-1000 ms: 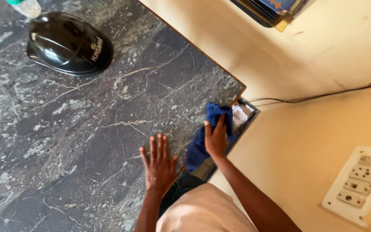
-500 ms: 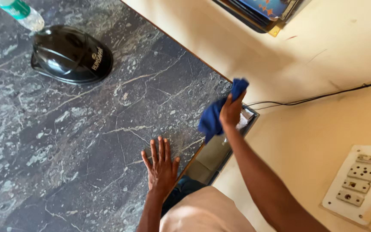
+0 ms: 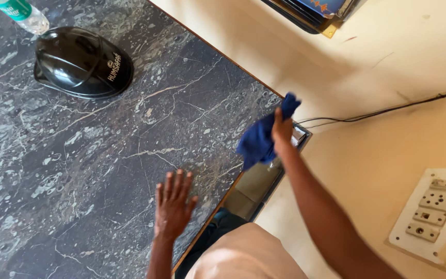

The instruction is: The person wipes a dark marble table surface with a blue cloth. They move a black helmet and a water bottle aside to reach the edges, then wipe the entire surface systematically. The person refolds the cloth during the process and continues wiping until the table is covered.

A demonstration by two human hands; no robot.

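The right hand (image 3: 281, 135), clamped on the blue cloth (image 3: 262, 137), has lifted it off the counter (image 3: 104, 155) edge to the corner at centre right. The left hand (image 3: 172, 206), fingers spread and empty, has slid leftward across the marbled top.

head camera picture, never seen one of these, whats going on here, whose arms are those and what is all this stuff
The camera sits on a person's head and looks down, so both arms are that person's own. The left hand lies flat, fingers spread, on a dark marbled table. The right hand grips a bunched blue cloth above the table's corner, by a cream wall. On the table's far side lie a black helmet and a plastic bottle, partly out of frame. A black cable runs along the wall, with a white socket panel at lower right.
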